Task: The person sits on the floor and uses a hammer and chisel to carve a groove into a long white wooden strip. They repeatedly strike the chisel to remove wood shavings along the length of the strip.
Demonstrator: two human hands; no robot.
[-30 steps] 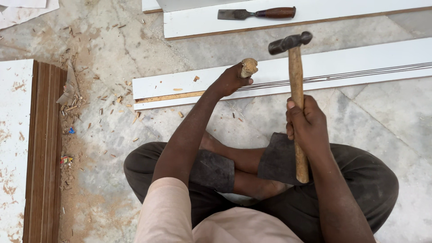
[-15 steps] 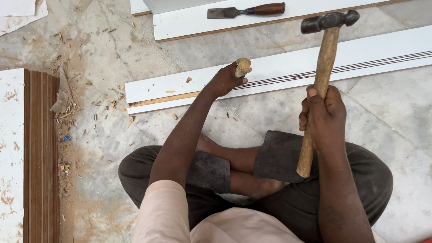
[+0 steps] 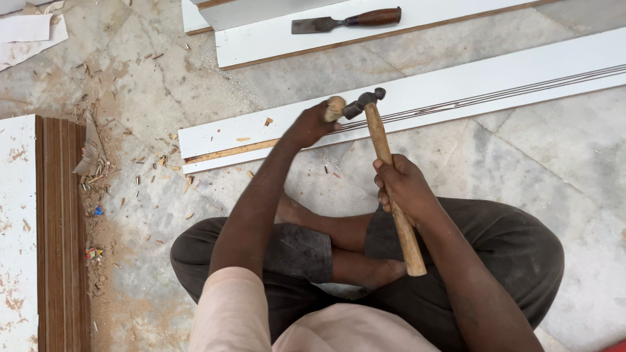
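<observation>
Head view: wooden-handled steel hammer (image 3: 390, 182) meeting pale round-topped wooden chisel handle (image 3: 335, 107).

Left hand (image 3: 310, 125) wrapped tight round chisel on long white grooved board (image 3: 456, 98); right hand (image 3: 405, 189) clenched mid-shaft. Hammer's long axis steep, head pointing up-left toward left hand. Blade probably hidden under fist. Glancing blow off rounded top could strike left knuckles.

Hammer head at chisel butt, over the white board

The hammer (image 3: 386, 176) has a dark metal head and long pale wooden handle, tilted, gripped mid-handle by the right hand's fingers (image 3: 391, 189), its butt end jutting below them. Its head is against the rounded pale wooden top of the chisel (image 3: 335, 107), which sticks out above the left hand's fingers (image 3: 313, 124). Beneath those fingers lies the long white grooved board (image 3: 456, 91), slanting across the floor.
</observation>
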